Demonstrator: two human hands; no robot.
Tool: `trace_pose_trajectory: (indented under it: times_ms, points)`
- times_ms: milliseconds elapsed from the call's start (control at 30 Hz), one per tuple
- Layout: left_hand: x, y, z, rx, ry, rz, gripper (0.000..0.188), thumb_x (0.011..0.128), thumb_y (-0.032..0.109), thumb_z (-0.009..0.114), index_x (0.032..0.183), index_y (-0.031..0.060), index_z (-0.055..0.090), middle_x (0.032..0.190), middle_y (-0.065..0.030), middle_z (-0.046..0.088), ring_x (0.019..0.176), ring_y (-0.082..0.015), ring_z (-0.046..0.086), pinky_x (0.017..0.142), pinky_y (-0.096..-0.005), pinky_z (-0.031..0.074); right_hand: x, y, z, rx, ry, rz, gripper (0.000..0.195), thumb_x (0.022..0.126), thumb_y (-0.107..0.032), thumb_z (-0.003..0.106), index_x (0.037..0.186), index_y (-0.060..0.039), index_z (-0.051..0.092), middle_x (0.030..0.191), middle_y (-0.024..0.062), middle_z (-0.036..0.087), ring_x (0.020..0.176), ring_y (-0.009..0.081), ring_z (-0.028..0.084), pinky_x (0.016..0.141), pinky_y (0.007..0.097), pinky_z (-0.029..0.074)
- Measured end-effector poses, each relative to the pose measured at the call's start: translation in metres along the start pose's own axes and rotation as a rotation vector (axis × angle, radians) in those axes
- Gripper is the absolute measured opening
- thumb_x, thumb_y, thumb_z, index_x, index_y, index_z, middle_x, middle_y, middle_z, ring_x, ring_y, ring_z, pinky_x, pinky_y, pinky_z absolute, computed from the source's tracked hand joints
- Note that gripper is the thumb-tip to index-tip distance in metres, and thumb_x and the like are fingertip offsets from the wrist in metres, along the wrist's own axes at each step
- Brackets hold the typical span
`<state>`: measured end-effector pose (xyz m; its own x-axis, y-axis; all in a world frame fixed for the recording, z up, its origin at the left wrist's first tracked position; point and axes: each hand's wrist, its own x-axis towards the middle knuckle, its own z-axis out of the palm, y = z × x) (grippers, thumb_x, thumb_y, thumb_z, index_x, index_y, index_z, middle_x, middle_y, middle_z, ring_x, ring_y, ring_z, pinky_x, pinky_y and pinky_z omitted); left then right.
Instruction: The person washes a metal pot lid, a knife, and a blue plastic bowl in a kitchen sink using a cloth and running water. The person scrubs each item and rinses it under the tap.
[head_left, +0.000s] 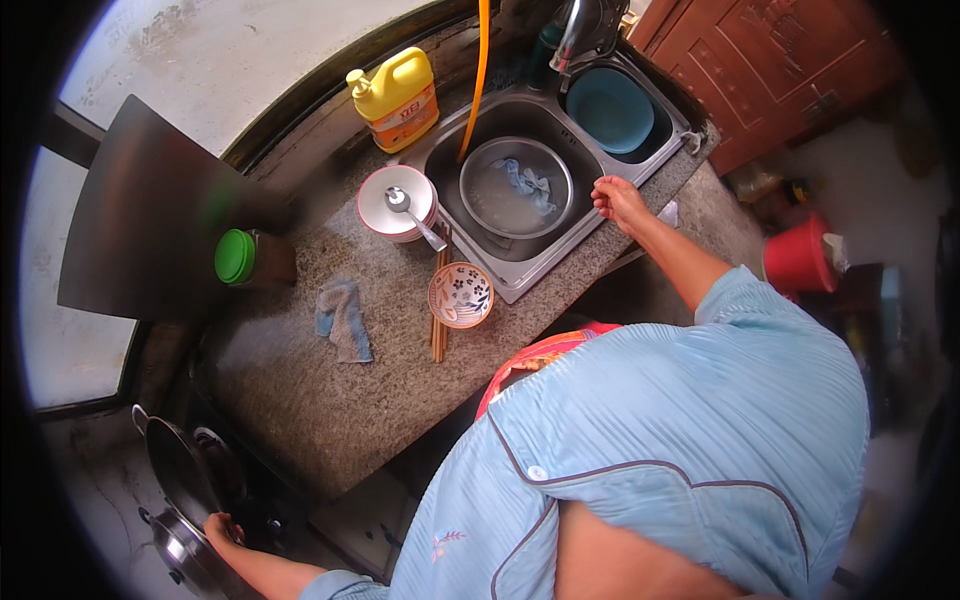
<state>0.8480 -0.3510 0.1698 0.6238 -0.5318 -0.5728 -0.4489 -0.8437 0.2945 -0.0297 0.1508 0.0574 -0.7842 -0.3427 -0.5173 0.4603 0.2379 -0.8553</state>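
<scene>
At the lower left, my left hand (223, 528) grips the near side of a dark wok (176, 466), which is tilted on its side. The exact hold is partly hidden by my fingers. Beside it is a lidded steel pot (176, 541). Over the right edge of the sink is my right hand (616, 202), fingers loosely curled and nothing visible in them. Nearest to it is a steel basin (466, 196) in the larger sink bowl (517, 259), with cloudy water and a blue-and-white cloth (529, 184) in it.
Stacked bowls (375, 196) with a spoon (415, 220), chopsticks (439, 341), a patterned bowl (461, 295) and a rag (345, 322) occupy the granite counter (300, 420). Behind are a yellow detergent jug (395, 97) and a green-lidded jar (236, 256). A blue basin (611, 109) fills the smaller sink.
</scene>
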Motion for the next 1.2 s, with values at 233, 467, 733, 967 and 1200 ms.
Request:
trace_pose_trajectory:
  times_ms: [233, 467, 733, 967, 1200]
  points:
    - [0.020, 0.007, -0.014, 0.562, 0.169, 0.107, 0.023, 0.068, 0.012, 0.059, 0.089, 0.0035, 0.059, 0.074, -0.0093, 0.057, 0.064, -0.0307, 0.055, 0.052, -0.0409, 0.045, 0.018, 0.008, -0.006, -0.154, -0.012, -0.048, 0.005, 0.085, -0.014, 0.055, 0.088, -0.0105, 0.054, 0.072, 0.0002, 0.057, 0.056, 0.0067, 0.052, 0.047, 0.0193, 0.041]
    - [-0.064, -0.017, 0.022, 0.690, 0.591, 0.358, 0.033, 0.067, 0.018, 0.070, 0.096, 0.0035, 0.063, 0.086, -0.0134, 0.062, 0.076, -0.0324, 0.059, 0.067, -0.0414, 0.047, 0.050, 0.002, 0.000, -0.423, -0.242, -0.053, 0.007, 0.082, -0.012, 0.054, 0.084, -0.0055, 0.058, 0.071, 0.0033, 0.060, 0.058, 0.0100, 0.056, 0.047, 0.0236, 0.044]
    - [-0.326, -0.058, 0.162, 0.062, 0.840, 1.200, 0.029, 0.069, 0.010, 0.066, 0.094, -0.0050, 0.063, 0.090, -0.0227, 0.062, 0.082, -0.0352, 0.059, 0.077, -0.0403, 0.047, 0.234, 0.010, -0.144, -0.652, 0.600, -0.233, 0.027, 0.075, -0.020, 0.060, 0.097, -0.0045, 0.063, 0.090, 0.0119, 0.066, 0.089, 0.0268, 0.062, 0.079, 0.0348, 0.048]
    - [-0.472, -0.057, 0.336, -0.129, 0.013, 1.124, 0.026, 0.085, 0.001, 0.051, 0.110, -0.0036, 0.056, 0.104, -0.0092, 0.059, 0.096, -0.0179, 0.056, 0.088, -0.0299, 0.043, 0.344, 0.007, -0.186, -0.289, 0.875, 0.243, 0.043, 0.070, -0.018, 0.060, 0.109, -0.0006, 0.056, 0.107, 0.0212, 0.059, 0.103, 0.0374, 0.056, 0.085, 0.0386, 0.045]
    - [-0.615, -0.023, 0.484, -0.084, -0.657, 0.998, 0.022, 0.085, -0.002, 0.053, 0.107, -0.0030, 0.057, 0.099, -0.0065, 0.060, 0.092, -0.0135, 0.056, 0.084, -0.0252, 0.044, 0.340, -0.002, -0.218, -0.008, 0.390, 0.243, 0.024, 0.072, -0.013, 0.062, 0.090, 0.0012, 0.055, 0.078, 0.0126, 0.056, 0.061, 0.0244, 0.055, 0.044, 0.0361, 0.042]
